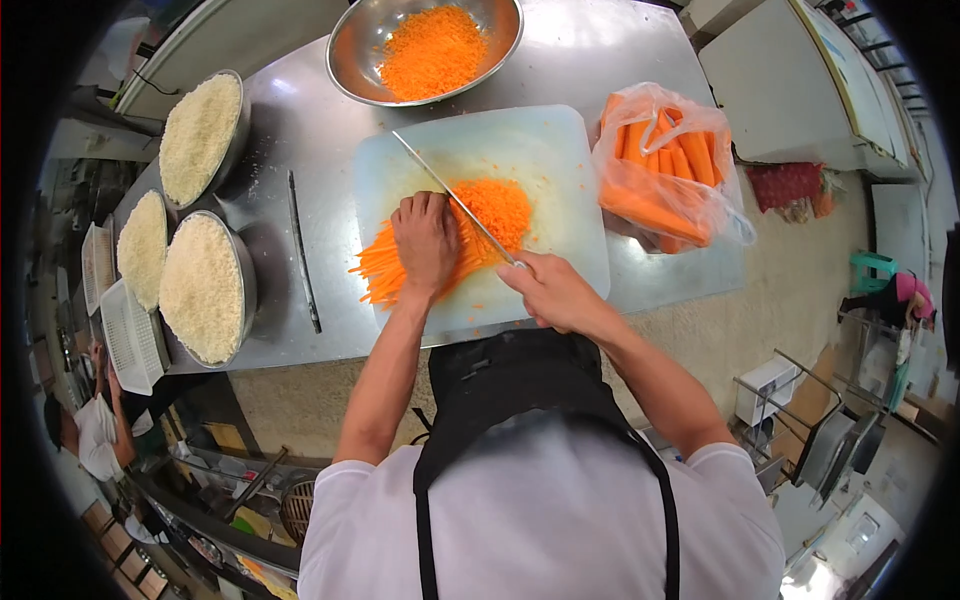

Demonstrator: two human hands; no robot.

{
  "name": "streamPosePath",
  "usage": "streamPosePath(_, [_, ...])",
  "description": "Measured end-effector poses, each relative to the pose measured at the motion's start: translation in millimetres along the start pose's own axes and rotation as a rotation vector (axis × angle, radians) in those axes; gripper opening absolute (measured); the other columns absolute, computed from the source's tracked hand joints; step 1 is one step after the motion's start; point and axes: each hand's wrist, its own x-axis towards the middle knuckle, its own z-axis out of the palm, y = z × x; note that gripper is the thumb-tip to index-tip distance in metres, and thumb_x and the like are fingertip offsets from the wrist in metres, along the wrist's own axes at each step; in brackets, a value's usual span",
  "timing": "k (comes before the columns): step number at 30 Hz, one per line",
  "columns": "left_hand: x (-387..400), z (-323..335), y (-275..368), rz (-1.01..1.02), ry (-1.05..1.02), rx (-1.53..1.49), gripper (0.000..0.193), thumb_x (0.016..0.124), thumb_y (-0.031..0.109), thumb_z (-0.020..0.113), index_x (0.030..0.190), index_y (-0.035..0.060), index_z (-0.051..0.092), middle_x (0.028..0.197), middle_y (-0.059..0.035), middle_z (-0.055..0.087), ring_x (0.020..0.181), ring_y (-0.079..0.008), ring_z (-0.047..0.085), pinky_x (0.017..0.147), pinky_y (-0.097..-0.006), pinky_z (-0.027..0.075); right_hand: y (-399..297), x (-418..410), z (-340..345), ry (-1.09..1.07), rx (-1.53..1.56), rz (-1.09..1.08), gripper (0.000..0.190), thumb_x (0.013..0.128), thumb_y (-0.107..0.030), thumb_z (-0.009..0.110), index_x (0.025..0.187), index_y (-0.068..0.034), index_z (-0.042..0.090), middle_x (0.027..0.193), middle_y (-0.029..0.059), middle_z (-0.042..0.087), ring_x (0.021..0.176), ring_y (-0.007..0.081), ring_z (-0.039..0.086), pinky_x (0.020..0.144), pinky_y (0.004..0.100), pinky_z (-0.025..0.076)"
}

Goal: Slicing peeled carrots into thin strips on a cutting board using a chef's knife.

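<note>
My right hand (pixel 551 289) is closed around the handle of a kitchen knife (pixel 450 196), whose blade points away to the upper left. With curled fingers, my left hand (pixel 426 240) presses on a bundle of carrot strips (pixel 379 264), left of the blade. Finely chopped carrot (pixel 499 210) lies right of the blade. Both piles rest on a pale plastic cutting board (pixel 562 150). Beyond it, a steel bowl (pixel 341 64) holds more chopped carrot. Peeled carrots fill a clear plastic bag (pixel 634 191) to the right of the board.
Several metal bowls (pixel 244 274) heaped with white granular food stand at the left, beside white plastic baskets (pixel 135 337). A thin dark rod (pixel 302 255) lies on the steel table (pixel 277 112). Other people are at the far left and far right, away from the table.
</note>
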Motion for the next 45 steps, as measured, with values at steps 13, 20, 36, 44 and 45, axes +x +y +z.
streamPosePath(13, [-1.1,3.5,-5.9,-0.004,-0.002,0.025,0.013,0.084,0.008,0.066,0.096,0.0057,0.063,0.096,-0.0107,0.061,0.095,-0.0316,0.056,0.085,-0.0446,0.043,-5.9,15.3,-0.6,-0.009,-0.050,-0.073,0.047,0.103,-0.040,0.054,0.106,0.006,0.063,0.057,0.0085,0.054,0.045,0.0191,0.059,0.046,0.0353,0.049])
streamPosePath(20, [0.8,3.9,-3.4,0.009,0.027,0.005,0.012,0.084,0.007,0.065,0.096,0.0048,0.062,0.095,-0.0113,0.061,0.094,-0.0319,0.056,0.084,-0.0448,0.043,7.1,28.1,2.9,-0.027,0.000,-0.102,0.045,0.104,-0.039,0.054,0.096,0.004,0.060,0.059,0.0082,0.055,0.044,0.0184,0.058,0.046,0.0340,0.049])
streamPosePath(36, [-47.7,-35.6,-12.4,0.222,-0.382,0.124,0.100,0.091,0.050,0.069,0.160,-0.0056,0.022,0.169,-0.0218,0.019,0.155,-0.0466,0.015,0.116,-0.0753,0.014,22.6,32.2,13.2,-0.061,0.196,0.030,0.064,0.102,-0.044,0.059,0.142,0.006,0.053,0.061,0.0055,0.055,0.046,0.0140,0.055,0.046,0.0305,0.047])
streamPosePath(44, [-34.4,0.2,-2.7,0.057,-0.289,0.305,0.102,0.092,0.049,0.068,0.163,-0.0025,0.015,0.171,-0.0203,0.011,0.157,-0.0456,0.010,0.117,-0.0739,0.012,3.3,-15.7,8.7,0.058,0.178,0.029,0.071,0.102,-0.046,0.058,0.150,0.004,0.047,0.060,0.0035,0.054,0.048,0.0117,0.055,0.044,0.0288,0.043])
streamPosePath(45, [-32.8,-0.9,-0.2,0.039,-0.272,0.281,0.099,0.093,0.045,0.067,0.163,-0.0018,0.016,0.172,-0.0203,0.011,0.157,-0.0459,0.009,0.117,-0.0740,0.012,5.7,-17.7,8.7,0.052,0.173,0.027,0.071,0.102,-0.046,0.058,0.150,0.004,0.047,0.060,0.0035,0.054,0.048,0.0117,0.055,0.044,0.0288,0.043])
